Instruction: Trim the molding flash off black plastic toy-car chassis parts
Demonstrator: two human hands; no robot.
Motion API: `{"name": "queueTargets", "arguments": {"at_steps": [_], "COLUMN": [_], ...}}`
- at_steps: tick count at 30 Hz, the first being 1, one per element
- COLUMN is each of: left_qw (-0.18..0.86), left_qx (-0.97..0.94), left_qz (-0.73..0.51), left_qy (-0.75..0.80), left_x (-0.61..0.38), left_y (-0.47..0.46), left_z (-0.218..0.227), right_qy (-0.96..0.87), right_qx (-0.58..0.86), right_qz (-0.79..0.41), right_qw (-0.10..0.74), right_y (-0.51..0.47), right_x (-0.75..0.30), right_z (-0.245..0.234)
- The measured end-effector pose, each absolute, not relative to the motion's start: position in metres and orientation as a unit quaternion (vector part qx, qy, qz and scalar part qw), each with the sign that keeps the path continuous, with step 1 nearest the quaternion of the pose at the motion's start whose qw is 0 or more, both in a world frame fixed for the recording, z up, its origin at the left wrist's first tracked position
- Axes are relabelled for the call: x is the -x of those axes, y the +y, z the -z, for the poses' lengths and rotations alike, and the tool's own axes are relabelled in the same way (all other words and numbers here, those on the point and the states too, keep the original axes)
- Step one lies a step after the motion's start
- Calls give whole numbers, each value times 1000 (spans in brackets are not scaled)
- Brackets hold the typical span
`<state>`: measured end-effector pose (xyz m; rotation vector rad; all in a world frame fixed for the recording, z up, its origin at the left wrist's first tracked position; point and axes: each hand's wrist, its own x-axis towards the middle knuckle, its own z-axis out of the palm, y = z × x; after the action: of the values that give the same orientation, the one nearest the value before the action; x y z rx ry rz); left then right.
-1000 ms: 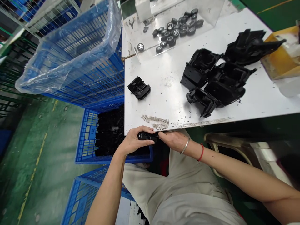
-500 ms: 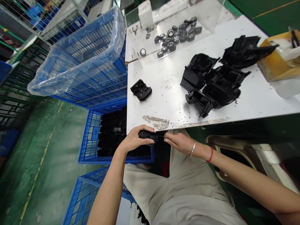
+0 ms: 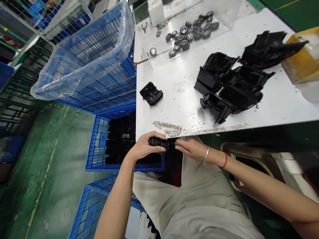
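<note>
My left hand (image 3: 143, 146) is closed around a small black plastic car part (image 3: 159, 142), thumb below and fingers above. It is held just off the near edge of the table, over my lap. To its right, my right hand (image 3: 190, 148) pinches a thin metal tool (image 3: 172, 143), with its point directed at the part's right end. Whether the tip touches the part I cannot tell, and the tool's handle is hidden in my fingers. A similar black car part (image 3: 151, 93) lies alone on the white table (image 3: 174, 109).
Several larger black plastic mouldings (image 3: 234, 83) are piled on the table's right. Small toy wheels (image 3: 189, 36) lie at the back beside a clear plastic sheet. A yellow bin (image 3: 294, 71) stands far right. Left are a plastic-lined blue crate (image 3: 99, 83) and a blue crate (image 3: 98, 141) of black parts.
The whole view has shifted slightly, with the table things drifting up and right. Both hands keep their grips, and the part in my left hand is turned a little.
</note>
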<state>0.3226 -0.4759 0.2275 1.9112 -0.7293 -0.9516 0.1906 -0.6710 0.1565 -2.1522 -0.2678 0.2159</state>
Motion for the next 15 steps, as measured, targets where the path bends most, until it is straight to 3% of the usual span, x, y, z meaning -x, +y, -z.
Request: {"name": "queueTargets", "arguments": {"at_steps": [15], "left_qw": [455], "left_qx": [-753], "left_qz": [378], "left_qy": [-290], "left_x": [-324], "left_y": [-473], "left_z": [-222], "right_qy": [-153], "right_qx": [854], "right_qz": [-120], "right_qw": [483], "right_y": [-671], "right_x": [-209], "right_z": [-158]}}
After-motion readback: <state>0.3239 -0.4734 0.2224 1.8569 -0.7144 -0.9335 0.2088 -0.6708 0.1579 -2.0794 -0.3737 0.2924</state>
